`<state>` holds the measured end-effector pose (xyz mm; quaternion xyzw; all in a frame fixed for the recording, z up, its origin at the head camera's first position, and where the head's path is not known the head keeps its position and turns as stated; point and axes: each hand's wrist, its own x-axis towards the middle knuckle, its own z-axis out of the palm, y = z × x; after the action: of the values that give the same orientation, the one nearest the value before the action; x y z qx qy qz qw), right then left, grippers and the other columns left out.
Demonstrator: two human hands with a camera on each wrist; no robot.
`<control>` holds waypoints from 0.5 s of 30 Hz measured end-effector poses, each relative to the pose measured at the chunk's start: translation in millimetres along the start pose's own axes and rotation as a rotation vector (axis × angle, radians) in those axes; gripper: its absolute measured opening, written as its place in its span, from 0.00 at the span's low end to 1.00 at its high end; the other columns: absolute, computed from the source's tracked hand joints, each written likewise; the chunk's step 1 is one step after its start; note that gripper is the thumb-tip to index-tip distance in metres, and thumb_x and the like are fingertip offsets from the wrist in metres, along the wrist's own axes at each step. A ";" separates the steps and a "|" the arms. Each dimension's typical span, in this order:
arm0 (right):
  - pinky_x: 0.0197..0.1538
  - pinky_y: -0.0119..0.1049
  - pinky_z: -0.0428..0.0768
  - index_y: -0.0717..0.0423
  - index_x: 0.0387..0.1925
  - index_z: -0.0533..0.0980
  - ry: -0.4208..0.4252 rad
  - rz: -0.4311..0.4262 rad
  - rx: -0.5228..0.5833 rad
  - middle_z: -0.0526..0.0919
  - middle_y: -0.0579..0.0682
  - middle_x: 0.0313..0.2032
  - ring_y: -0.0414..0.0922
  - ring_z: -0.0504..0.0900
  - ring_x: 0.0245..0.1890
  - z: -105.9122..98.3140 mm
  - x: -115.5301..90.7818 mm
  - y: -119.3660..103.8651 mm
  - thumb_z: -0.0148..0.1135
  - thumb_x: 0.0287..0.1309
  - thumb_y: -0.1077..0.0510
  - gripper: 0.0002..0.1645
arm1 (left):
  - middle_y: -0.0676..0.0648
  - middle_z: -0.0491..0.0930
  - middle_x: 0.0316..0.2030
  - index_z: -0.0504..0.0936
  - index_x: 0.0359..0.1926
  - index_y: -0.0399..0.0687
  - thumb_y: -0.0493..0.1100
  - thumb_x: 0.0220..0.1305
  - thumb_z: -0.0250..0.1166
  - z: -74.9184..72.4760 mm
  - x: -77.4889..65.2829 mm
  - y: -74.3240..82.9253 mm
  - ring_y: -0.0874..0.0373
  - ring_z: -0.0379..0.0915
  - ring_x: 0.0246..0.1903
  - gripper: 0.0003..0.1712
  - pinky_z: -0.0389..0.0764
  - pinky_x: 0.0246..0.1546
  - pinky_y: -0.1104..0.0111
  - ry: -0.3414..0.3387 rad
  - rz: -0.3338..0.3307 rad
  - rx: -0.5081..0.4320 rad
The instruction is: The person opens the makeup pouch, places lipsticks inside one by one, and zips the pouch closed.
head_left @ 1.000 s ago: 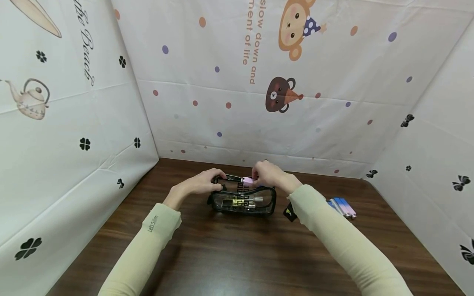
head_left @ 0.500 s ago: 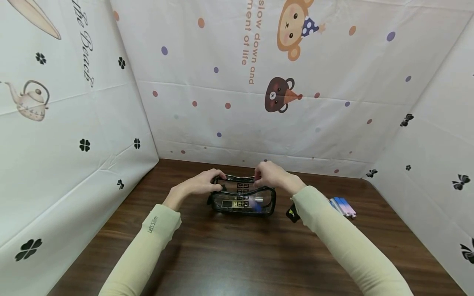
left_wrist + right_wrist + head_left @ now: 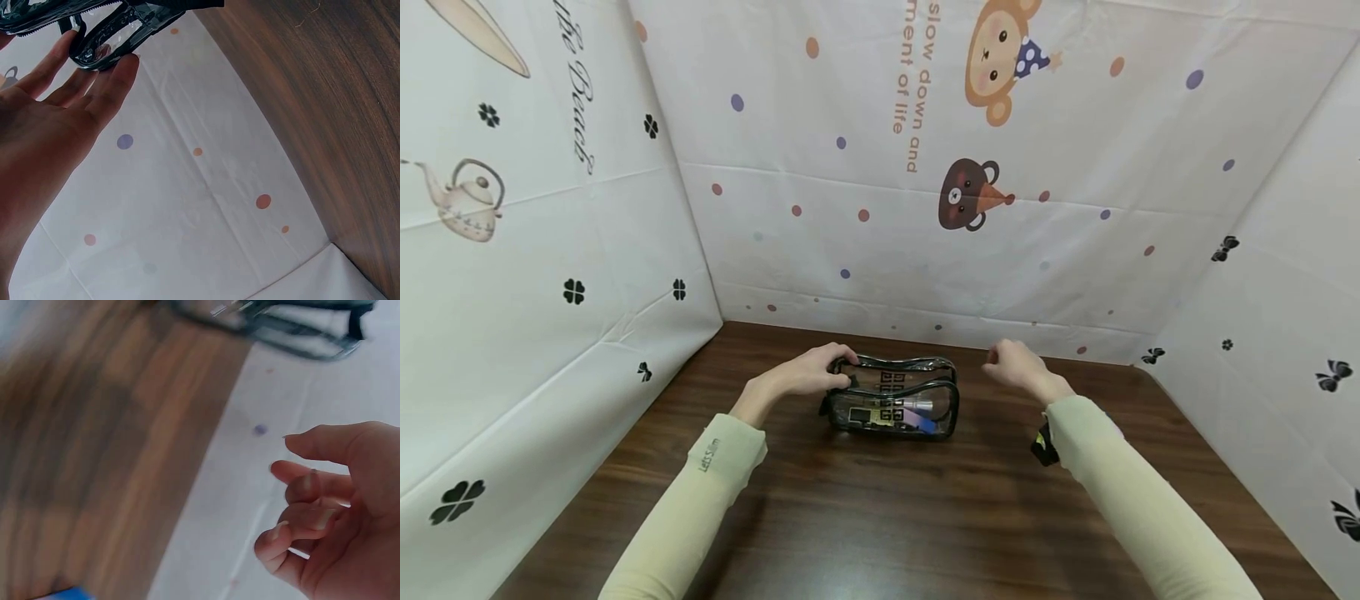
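A clear pouch with black trim [image 3: 891, 412] stands with its top open on the table in the head view. Inside lie a pink and blue stick-like item [image 3: 919, 420] and a silver-ended item [image 3: 919, 405]. My left hand [image 3: 808, 371] grips the pouch's left end, thumb and fingers at its opening. In the left wrist view, those fingers touch the dark rim [image 3: 94, 59]. To the right of the pouch and apart from it is my right hand [image 3: 1018, 365]. In the right wrist view, its fingers [image 3: 306, 519] are loosely curled around nothing.
The dark wooden table [image 3: 865, 525] is bounded by a printed white cloth [image 3: 850, 242] at the back and sides. A black item with yellow [image 3: 1043, 446] hangs by the right cuff. A blue thing [image 3: 72, 594] shows at the right wrist view's lower edge.
The pink and blue item has gone from my right hand into the pouch. My right hand has moved away to the right, and its sleeve now hides most of the pink and blue group.
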<state>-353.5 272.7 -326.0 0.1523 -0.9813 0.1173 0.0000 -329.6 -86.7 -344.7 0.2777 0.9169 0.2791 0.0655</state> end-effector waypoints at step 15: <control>0.22 0.36 0.61 0.68 0.38 0.72 -0.198 0.209 0.002 0.70 0.53 0.20 0.42 0.62 0.18 17.7 -27.6 71.8 0.49 0.55 0.60 0.14 | 0.48 0.66 0.56 0.68 0.56 0.52 0.46 0.61 0.53 -0.9 -3.0 1.0 0.51 0.63 0.54 0.21 0.66 0.50 0.57 -0.004 0.009 -0.012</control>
<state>-348.0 343.4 -360.7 0.0600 -0.9870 0.1019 -0.1093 -326.9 -88.1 -343.5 0.2821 0.9138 0.2844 0.0675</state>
